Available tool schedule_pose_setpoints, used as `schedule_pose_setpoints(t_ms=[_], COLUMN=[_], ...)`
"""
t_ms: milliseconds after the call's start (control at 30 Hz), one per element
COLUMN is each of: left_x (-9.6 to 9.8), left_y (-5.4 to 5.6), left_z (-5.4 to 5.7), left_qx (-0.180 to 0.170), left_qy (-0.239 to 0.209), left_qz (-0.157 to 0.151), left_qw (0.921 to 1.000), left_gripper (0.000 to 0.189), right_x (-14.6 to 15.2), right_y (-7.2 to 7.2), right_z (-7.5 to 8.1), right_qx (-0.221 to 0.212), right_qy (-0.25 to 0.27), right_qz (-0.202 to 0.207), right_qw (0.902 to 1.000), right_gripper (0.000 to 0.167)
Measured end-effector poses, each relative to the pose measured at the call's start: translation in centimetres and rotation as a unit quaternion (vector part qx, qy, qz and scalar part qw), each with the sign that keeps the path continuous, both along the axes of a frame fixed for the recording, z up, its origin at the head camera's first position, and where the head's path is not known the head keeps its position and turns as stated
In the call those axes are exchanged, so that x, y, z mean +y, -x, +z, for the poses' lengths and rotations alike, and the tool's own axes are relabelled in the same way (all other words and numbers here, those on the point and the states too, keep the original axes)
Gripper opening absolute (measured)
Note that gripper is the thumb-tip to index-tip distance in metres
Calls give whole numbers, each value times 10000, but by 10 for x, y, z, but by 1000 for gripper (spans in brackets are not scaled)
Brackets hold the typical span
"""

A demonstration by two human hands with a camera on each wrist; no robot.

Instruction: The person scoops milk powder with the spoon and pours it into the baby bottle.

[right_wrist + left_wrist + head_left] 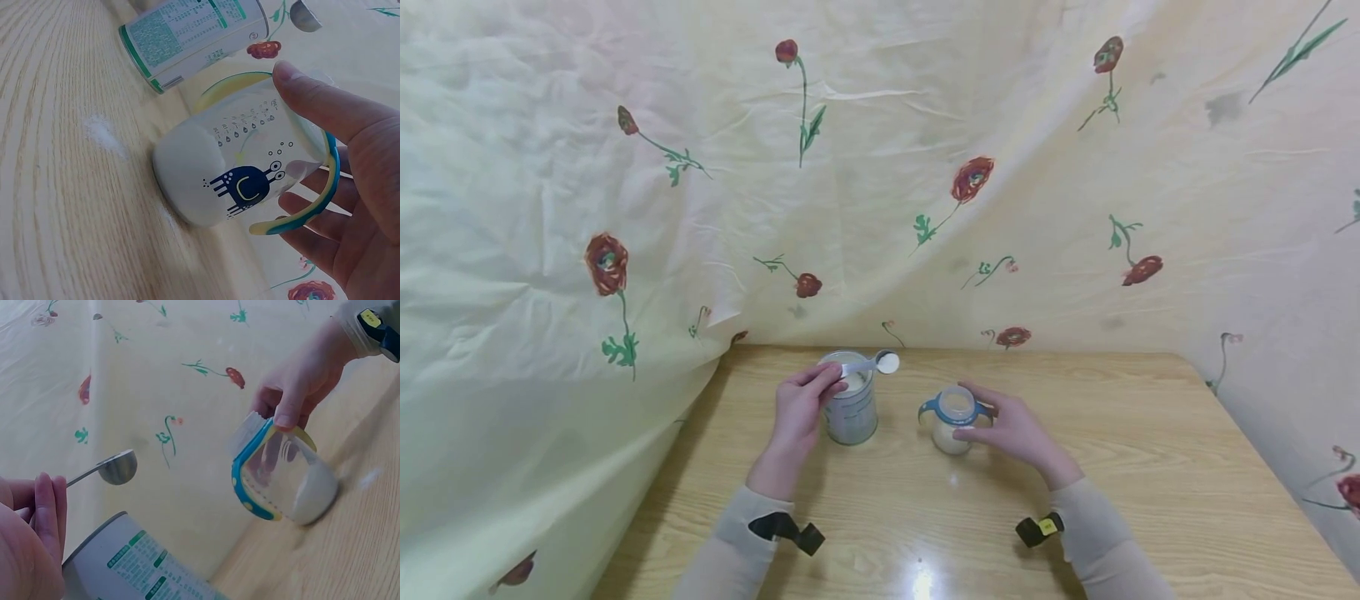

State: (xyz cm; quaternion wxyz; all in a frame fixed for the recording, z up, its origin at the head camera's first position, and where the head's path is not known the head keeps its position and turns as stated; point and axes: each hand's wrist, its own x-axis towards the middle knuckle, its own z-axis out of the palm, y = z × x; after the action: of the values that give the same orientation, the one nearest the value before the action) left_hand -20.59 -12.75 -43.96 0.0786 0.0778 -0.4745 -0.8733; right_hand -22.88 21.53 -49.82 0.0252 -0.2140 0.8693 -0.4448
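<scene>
My left hand [800, 406] pinches the long handle of a metal measuring scoop [887, 362], level and heaped with white powder in the head view. Below the scoop stands an open can [852, 418] of white powder, with green printed text on its side. To the right is a baby bottle [240, 165] with a blue collar, two side handles and a dark cartoon creature, its lower part filled with something white. My right hand [1015, 425] grips this bottle by its upper side, thumb in front and fingers behind. The bottle's base rests on the table.
A little white powder [105, 134] is spilled on the wooden table [925, 508] in front of the bottle. A cream cloth [880, 208] with red poppies hangs behind the table and down its left side.
</scene>
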Motion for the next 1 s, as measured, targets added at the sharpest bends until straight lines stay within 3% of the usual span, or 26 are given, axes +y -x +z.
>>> schedule_pose_setpoints(t_ms=[367, 700, 1000], left_x=[19, 38, 51], left_y=[-1, -3, -5], left_z=[2, 0, -6], left_qx=[-17, 157, 191], left_qy=[218, 323, 393], left_qz=[-52, -292, -442], left_qw=[9997, 9989, 9981], left_gripper=[7, 7, 8], right_x=[-1, 1, 0], right_y=[2, 3, 4], right_z=[-4, -7, -8], right_qx=[-56, -11, -2], right_qy=[-84, 53, 96], right_qz=[-69, -66, -93], right_qw=[9999, 10000, 9999], right_gripper=[90, 86, 87])
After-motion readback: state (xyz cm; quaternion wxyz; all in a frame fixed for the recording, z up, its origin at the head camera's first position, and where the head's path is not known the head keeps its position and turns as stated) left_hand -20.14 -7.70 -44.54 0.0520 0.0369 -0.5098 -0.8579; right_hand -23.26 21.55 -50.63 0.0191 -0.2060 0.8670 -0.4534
